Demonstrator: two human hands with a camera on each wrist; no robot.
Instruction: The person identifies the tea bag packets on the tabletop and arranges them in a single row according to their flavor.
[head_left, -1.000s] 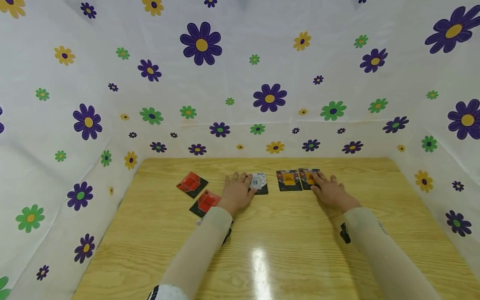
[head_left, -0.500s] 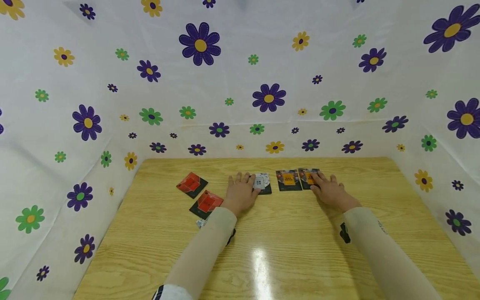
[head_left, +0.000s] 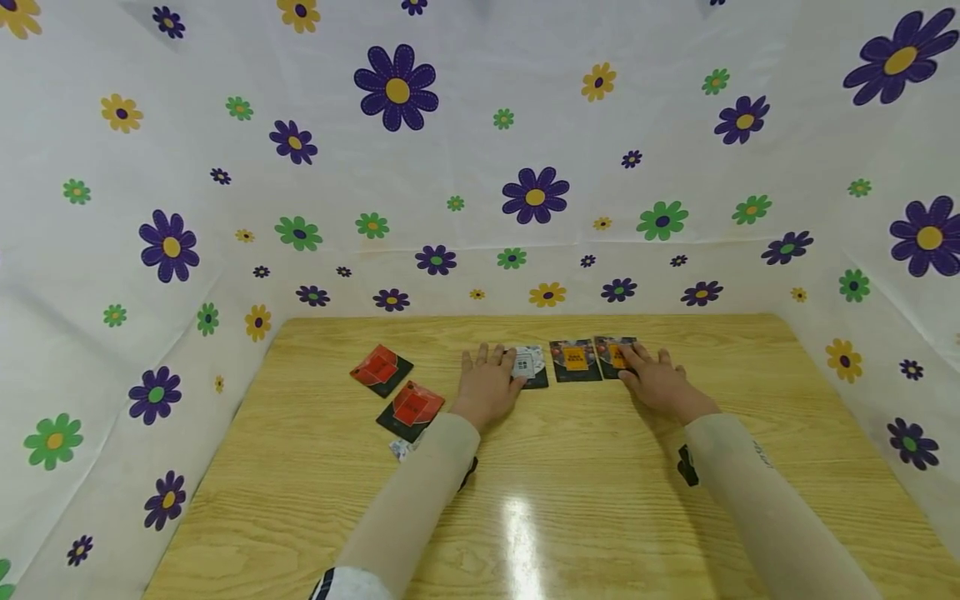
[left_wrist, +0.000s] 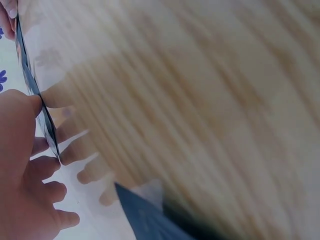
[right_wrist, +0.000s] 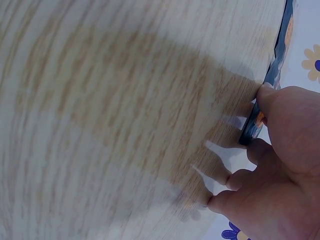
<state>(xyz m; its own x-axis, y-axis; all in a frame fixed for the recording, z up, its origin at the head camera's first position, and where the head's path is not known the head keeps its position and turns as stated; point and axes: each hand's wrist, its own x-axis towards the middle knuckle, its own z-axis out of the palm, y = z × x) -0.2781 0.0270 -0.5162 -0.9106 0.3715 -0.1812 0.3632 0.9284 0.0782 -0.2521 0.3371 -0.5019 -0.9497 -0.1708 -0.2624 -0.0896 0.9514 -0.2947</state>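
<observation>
My left hand (head_left: 487,387) lies spread on the table over the left part of a white-and-black flat packet (head_left: 531,367), its thumb at the near edge. The left wrist view shows this packet edge-on, with the thumb (left_wrist: 35,104) touching its rim. My right hand (head_left: 663,387) rests at the right side of an orange-and-black flat packet (head_left: 611,358), index finger on top and thumb at the near edge. A matching orange-and-black packet (head_left: 576,360) lies just left of it, so the three form a row. Fingers partly cover both outer packets.
Two red-and-black packets (head_left: 381,370) lie tilted left of my left hand. Another white-patterned packet (head_left: 399,450) is mostly hidden under my left forearm. The wooden table (head_left: 585,500) meets a flower-printed cloth (head_left: 450,167) at the back and sides.
My left hand has slid right, moving the white-and-black packet closer to the orange-and-black pair. My right hand has stayed in place on its packet.
</observation>
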